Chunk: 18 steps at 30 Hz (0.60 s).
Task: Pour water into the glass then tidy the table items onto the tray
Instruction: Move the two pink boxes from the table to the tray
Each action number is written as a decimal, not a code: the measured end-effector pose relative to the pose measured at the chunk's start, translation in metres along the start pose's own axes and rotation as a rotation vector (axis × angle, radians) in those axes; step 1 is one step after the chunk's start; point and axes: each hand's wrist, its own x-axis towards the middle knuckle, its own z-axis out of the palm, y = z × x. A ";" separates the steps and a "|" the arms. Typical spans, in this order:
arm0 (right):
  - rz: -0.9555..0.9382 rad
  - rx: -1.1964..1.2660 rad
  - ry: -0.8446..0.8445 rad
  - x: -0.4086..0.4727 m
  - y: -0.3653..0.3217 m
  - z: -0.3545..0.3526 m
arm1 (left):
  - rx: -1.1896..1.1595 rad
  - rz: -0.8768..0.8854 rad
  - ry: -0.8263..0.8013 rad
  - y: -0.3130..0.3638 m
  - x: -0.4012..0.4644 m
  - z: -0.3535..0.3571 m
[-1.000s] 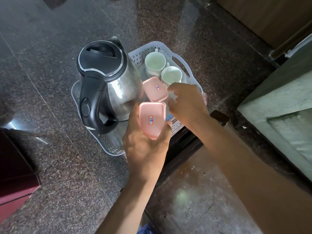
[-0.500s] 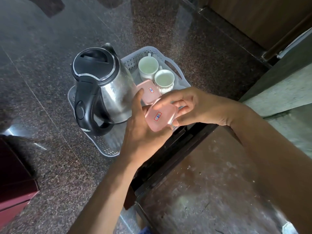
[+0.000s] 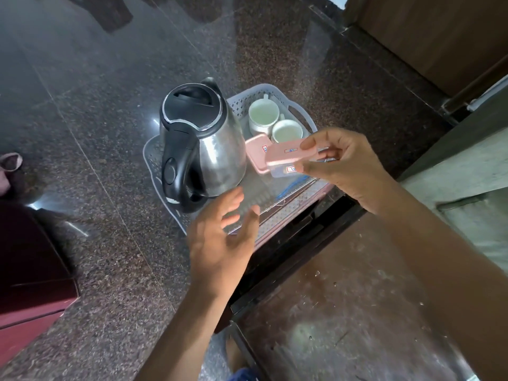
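My right hand (image 3: 347, 166) pinches a small pink-lidded container (image 3: 290, 158) between thumb and fingers, holding it tilted above the right part of the grey perforated tray (image 3: 299, 111). My left hand (image 3: 222, 237) hangs slack and empty over the tray's near edge, fingers spread. On the tray I see the steel kettle (image 3: 203, 144) at the left, two white cups (image 3: 270, 121) at the far end, and a second pink container (image 3: 255, 149) just beside the kettle, partly behind the held one

kettle (image 3: 203, 141) on tray (image 3: 299, 111) left side, two cups (image 3: 262, 114) behind right, container (image 3: 257, 154) between
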 end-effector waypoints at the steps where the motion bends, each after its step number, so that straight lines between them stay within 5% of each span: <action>1: 0.014 -0.016 0.043 0.002 -0.002 0.007 | 0.018 0.005 0.074 -0.002 -0.005 -0.006; 7: -0.002 -0.194 0.241 0.015 -0.017 0.052 | 0.208 0.052 0.482 -0.021 -0.002 -0.043; 18: -0.122 -0.163 0.362 0.041 -0.031 0.100 | 0.161 0.039 0.393 -0.028 0.034 -0.042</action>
